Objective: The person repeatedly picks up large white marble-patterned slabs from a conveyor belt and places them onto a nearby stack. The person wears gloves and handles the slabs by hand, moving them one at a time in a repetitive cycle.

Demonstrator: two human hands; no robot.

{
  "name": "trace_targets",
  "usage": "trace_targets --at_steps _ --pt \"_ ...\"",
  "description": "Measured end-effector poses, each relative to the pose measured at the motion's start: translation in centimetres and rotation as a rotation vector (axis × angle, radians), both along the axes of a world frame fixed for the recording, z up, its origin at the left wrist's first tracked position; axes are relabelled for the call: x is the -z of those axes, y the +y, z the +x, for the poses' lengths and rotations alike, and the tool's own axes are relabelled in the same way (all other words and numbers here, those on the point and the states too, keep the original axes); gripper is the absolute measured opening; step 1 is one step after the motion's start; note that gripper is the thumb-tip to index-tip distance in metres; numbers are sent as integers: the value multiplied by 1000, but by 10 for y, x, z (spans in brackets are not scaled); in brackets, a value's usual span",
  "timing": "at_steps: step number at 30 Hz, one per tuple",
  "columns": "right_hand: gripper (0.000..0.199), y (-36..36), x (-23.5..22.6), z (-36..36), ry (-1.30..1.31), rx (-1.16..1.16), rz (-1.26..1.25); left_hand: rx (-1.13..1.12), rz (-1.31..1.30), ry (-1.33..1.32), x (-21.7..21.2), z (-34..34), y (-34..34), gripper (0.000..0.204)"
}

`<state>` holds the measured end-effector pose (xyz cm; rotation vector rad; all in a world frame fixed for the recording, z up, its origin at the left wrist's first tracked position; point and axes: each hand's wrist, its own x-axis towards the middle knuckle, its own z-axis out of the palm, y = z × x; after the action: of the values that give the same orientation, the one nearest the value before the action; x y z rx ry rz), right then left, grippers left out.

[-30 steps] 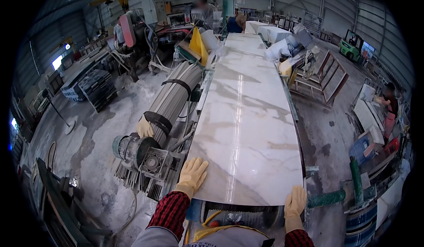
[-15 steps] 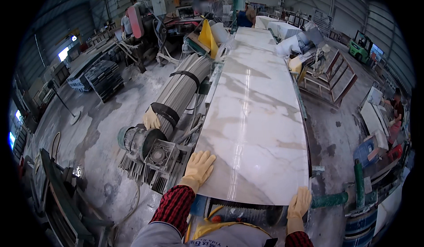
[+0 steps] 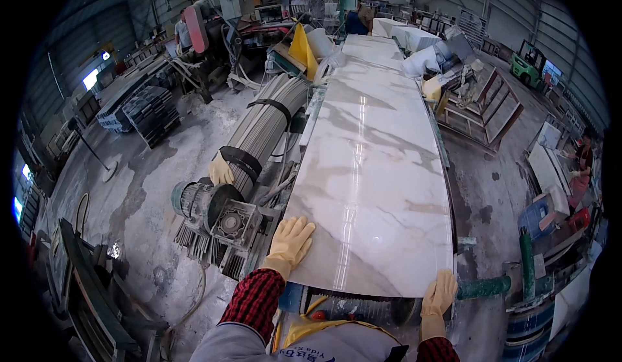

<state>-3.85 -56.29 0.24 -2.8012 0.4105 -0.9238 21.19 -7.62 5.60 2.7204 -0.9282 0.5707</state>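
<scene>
A long, polished white stone slab (image 3: 382,193) with grey-beige veins stretches away from me on a machine bed. My left hand (image 3: 291,242), in a cream rubber glove, lies flat on the slab's near left corner with its fingers stretched out. At the near right corner rests my right hand (image 3: 439,295), gloved the same way, its fingers extended over the slab's edge and its thumb side partly hidden. Neither hand grasps a loose object. Light streaks reflect along the slab's glossy face.
Left of the slab stand an electric motor with gearbox (image 3: 227,219) and a strapped bundle of grey strips (image 3: 262,129) with a spare glove (image 3: 221,169) on it. A green pipe (image 3: 483,287) juts out at right. Metal frames (image 3: 483,113) stand beyond. Co-workers are farther off.
Both hands stay on the slab's near corners, and the slab looks much the same. The whole view has shifted slightly upward. A person at the far end of the slab has bent or shifted.
</scene>
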Motion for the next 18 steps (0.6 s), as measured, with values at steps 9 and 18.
trace_targets --at_steps 9,18 --pt "39 2 6 -3 11 29 24 17 -24 -2 -3 -5 1 46" --pt "38 6 6 -6 -3 49 3 23 -10 43 1 -7 5 49"
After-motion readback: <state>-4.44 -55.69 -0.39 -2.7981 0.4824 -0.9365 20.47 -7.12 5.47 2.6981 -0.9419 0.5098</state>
